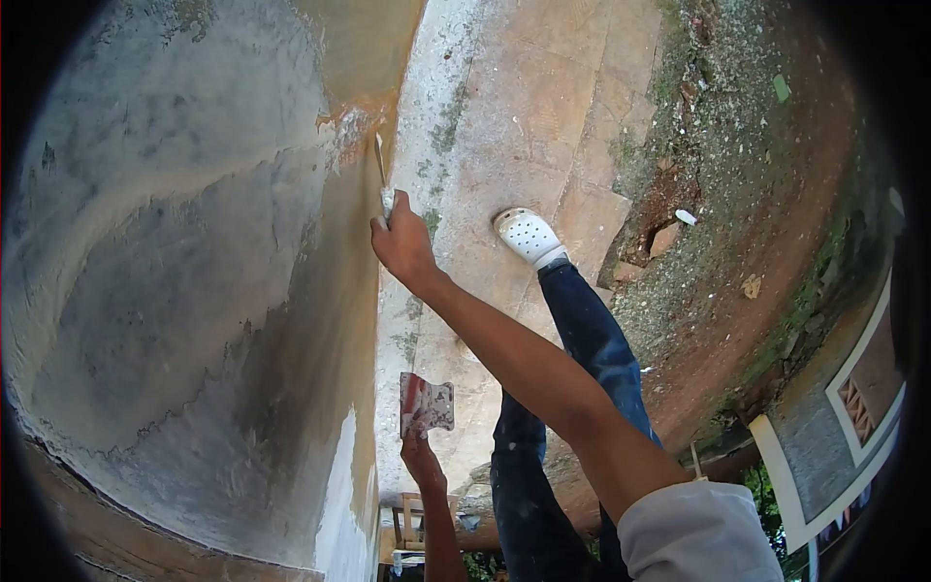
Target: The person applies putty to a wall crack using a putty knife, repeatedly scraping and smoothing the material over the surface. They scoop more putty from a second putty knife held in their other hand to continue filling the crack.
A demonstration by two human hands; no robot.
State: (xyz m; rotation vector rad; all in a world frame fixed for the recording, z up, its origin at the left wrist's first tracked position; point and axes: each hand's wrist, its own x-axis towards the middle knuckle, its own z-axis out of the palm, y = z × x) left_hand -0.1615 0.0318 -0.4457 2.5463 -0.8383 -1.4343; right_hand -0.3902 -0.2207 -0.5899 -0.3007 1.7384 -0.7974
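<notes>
My right hand point(405, 244) is closed around the pale handle of a narrow scraper point(381, 165). The scraper's blade lies along the foot of a stained, patchy grey wall point(194, 262), by a rough orange and white patch point(354, 126). Lower in the view, my left hand point(421, 454) grips a wide red and grey spatula point(427, 404) smeared with pale residue. The spatula is over the paved strip near the wall. White material point(341, 495) covers part of the wall at the bottom.
My leg in dark jeans point(593, 320) and a white clog point(529, 236) stand on the paving point(514, 126). Gravel with broken pieces point(718, 223) lies to the right. A wooden chair point(410, 519) is at the bottom, and a building edge point(824, 466) is at the lower right.
</notes>
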